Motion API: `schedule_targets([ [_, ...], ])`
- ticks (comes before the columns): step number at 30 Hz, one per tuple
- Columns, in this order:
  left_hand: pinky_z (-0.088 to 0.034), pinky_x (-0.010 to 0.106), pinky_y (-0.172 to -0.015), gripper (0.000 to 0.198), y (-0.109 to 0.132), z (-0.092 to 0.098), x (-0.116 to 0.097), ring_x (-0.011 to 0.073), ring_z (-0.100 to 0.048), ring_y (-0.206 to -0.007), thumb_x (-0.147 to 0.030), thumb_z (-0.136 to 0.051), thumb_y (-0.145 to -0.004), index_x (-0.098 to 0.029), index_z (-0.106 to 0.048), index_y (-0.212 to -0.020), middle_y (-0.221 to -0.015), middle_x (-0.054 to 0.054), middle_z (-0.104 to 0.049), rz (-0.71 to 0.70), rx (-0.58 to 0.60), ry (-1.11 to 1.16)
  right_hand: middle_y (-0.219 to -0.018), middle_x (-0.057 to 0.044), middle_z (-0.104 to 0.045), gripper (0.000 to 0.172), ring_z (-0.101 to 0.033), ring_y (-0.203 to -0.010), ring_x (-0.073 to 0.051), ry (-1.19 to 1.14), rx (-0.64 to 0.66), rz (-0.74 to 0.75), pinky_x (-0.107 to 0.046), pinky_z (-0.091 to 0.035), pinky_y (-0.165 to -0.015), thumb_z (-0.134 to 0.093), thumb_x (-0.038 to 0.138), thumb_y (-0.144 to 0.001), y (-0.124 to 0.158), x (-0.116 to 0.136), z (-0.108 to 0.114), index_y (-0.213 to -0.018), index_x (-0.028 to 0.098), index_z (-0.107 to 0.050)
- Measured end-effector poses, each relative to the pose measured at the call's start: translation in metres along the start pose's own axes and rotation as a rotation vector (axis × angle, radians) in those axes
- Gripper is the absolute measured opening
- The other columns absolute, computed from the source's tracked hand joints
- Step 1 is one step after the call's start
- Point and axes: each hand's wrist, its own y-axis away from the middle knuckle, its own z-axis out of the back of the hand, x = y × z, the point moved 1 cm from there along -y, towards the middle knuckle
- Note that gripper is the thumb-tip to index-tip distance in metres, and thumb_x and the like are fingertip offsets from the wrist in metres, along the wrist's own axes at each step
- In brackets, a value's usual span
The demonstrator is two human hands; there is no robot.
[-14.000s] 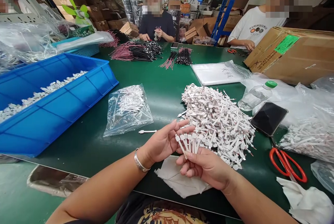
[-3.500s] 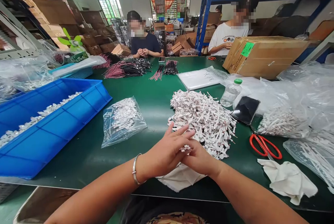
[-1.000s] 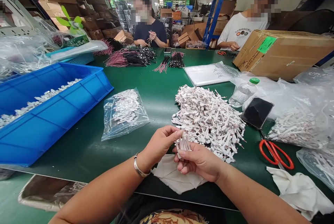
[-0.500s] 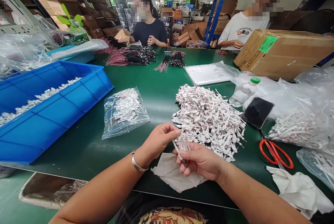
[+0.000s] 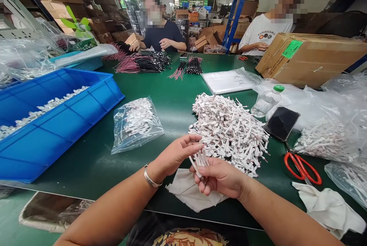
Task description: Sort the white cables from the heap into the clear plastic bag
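We're working at 6 o'clock, a small bunch of white-tabbed leads held up just off the near edge of the main pile of the same leads. Our right hand is carrying the bunch, fingers curled narrow around its lower end, thumb lying across it. Our left hand is reaching in from 8 o'clock, fingers close together, tips at the top of the bunch; can't tell if they're gripping it. A folded white cloth is lying under both hands. Surface is a green bench mat: a blue plastic tray of white parts is sitting at 9, a zip bag of leads at 10, a water bottle and a black phone at 2, red-handled scissors at 3, a cardboard carton at 2. Bundles of pink and black wires are lying at 11. Room is a packed workshop: one co-worker is sitting at 12, another in a white T-shirt at 1, with blue steel racking behind.
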Motion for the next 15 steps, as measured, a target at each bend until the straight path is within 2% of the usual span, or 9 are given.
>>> schedule_targets([
  [2,-0.042,0.030,-0.079,0.039,0.0010,-0.0007,0.0000,0.0165,-0.055,-0.094,-0.028,-0.069,-0.073,-0.021,-0.055,-0.108,-0.102,0.006,-0.061,-0.082,0.020,-0.028,-0.069,-0.003,-0.064,0.028,-0.064,-0.052,-0.009,0.003,-0.002,-0.014,-0.016,-0.051,-0.047,-0.070,0.030,-0.074,-0.0005,-0.0007,-0.0002,-0.091,0.010,-0.060],
  [5,-0.042,0.030,-0.082,0.025,0.0028,-0.0015,0.0001,0.0176,-0.053,-0.099,-0.024,-0.070,-0.072,-0.019,-0.059,-0.093,-0.103,0.006,-0.059,-0.172,0.032,-0.075,-0.068,-0.003,-0.064,0.029,-0.063,-0.051,-0.009,0.015,-0.005,-0.034,-0.016,-0.051,-0.047,-0.071,0.030,-0.073,-0.0014,-0.0023,-0.0009,-0.090,0.009,-0.060],
  [8,-0.040,0.031,-0.084,0.015,0.0039,-0.0019,0.0005,0.0194,-0.052,-0.103,-0.024,-0.070,-0.072,-0.016,-0.059,-0.080,-0.104,0.007,-0.059,-0.185,0.030,-0.095,-0.067,-0.003,-0.064,0.032,-0.063,-0.051,-0.010,0.039,-0.011,-0.045,-0.016,-0.051,-0.046,-0.072,0.031,-0.072,-0.0018,-0.0041,-0.0015,-0.091,0.009,-0.060],
  [15,-0.038,0.031,-0.086,0.015,0.0040,-0.0041,0.0039,0.0188,-0.055,-0.099,-0.024,-0.071,-0.070,-0.015,-0.060,-0.072,-0.098,0.006,-0.062,-0.188,-0.074,-0.020,-0.068,-0.002,-0.063,0.030,-0.063,-0.053,-0.010,0.066,-0.015,-0.032,-0.017,-0.051,-0.049,-0.071,0.031,-0.073,-0.0010,-0.0050,-0.0043,-0.091,0.010,-0.060],
])
